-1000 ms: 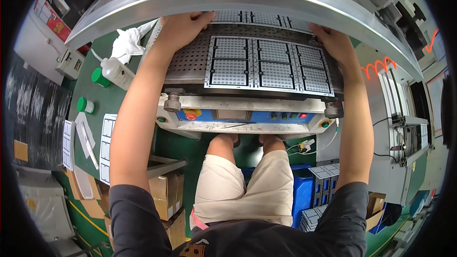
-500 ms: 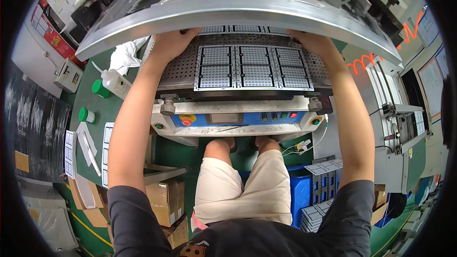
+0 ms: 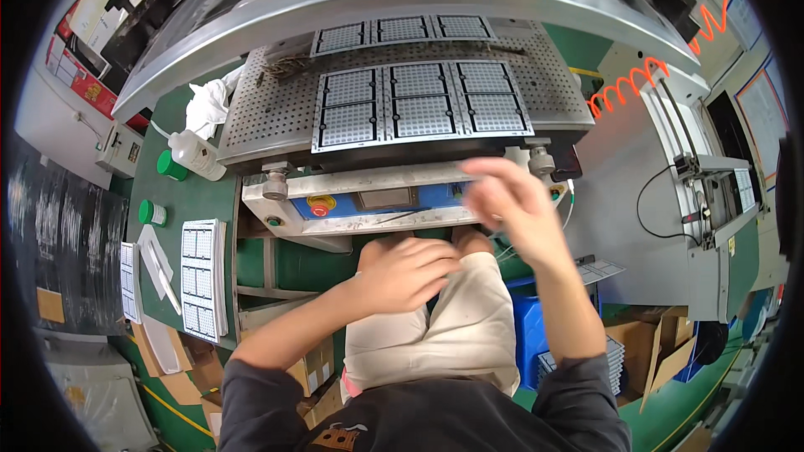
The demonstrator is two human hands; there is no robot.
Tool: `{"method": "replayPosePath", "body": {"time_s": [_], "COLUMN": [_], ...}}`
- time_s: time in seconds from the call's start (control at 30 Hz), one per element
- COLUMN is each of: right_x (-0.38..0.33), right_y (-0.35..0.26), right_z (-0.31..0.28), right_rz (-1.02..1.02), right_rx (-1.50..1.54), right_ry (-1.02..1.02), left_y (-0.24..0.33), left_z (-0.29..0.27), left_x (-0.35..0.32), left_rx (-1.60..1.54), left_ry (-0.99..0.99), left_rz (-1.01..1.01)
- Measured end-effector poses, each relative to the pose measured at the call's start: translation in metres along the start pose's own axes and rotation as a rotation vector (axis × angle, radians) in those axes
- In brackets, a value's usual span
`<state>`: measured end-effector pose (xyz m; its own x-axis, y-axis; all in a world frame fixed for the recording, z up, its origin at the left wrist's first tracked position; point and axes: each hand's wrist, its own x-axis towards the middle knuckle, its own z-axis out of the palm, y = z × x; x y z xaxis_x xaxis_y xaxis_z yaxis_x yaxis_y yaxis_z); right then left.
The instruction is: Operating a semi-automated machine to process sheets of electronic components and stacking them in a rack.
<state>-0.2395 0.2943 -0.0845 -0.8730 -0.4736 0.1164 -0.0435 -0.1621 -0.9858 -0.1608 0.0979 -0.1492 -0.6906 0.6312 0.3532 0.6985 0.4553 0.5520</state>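
Observation:
Both my hands hang in front of the machine, away from the boards. My left hand [image 3: 412, 276] is above my lap, palm down, fingers loosely stretched with nothing visible in them. Higher and to the right, my right hand [image 3: 511, 205] is smeared by motion in front of the control panel, its fingers apart and no object showing. A white circuit board panel [image 3: 421, 105] with black grid lines lies flat on the front of a perforated metal plate [image 3: 557, 92]. Behind it a second panel [image 3: 402, 30] lies under the edge of a raised metal frame [image 3: 402, 7].
To the left, a green table holds a white bottle [image 3: 197, 155], a white cloth [image 3: 207, 109], a green-lidded jar [image 3: 152, 213] and a stack of panels [image 3: 201, 276]. A blue bin [image 3: 529, 331] and more stacked panels stand low at right. An orange coiled hose [image 3: 624, 90] hangs beyond.
Both hands have left the perforated plate's sides under the frame and drawn back toward my body. The board panels appear to lie where they were; my view has shifted slightly.

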Motion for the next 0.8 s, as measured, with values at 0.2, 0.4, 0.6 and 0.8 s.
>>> {"method": "replayPosePath", "body": {"time_s": [0.2,0.4,0.6,0.8], "right_x": [0.057,0.031,-0.046,-0.083], "right_y": [0.02,0.017,0.01,0.025], "right_z": [0.051,0.046,0.035,0.021], "right_rz": [0.059,0.053,0.103,0.086], "right_rx": [0.231,0.161,0.23,0.296], "right_ry": [0.112,0.136,0.055,0.025], "left_y": [-0.065,-0.104,-0.13,-0.095], "left_z": [0.142,0.193,0.21,0.197], "left_x": [0.083,0.159,0.165,0.15], "left_rx": [0.044,0.788,1.411,2.137], "left_ry": [-0.253,-0.047,0.143,0.228], "left_rz": [0.093,0.363,0.466,0.513]}}
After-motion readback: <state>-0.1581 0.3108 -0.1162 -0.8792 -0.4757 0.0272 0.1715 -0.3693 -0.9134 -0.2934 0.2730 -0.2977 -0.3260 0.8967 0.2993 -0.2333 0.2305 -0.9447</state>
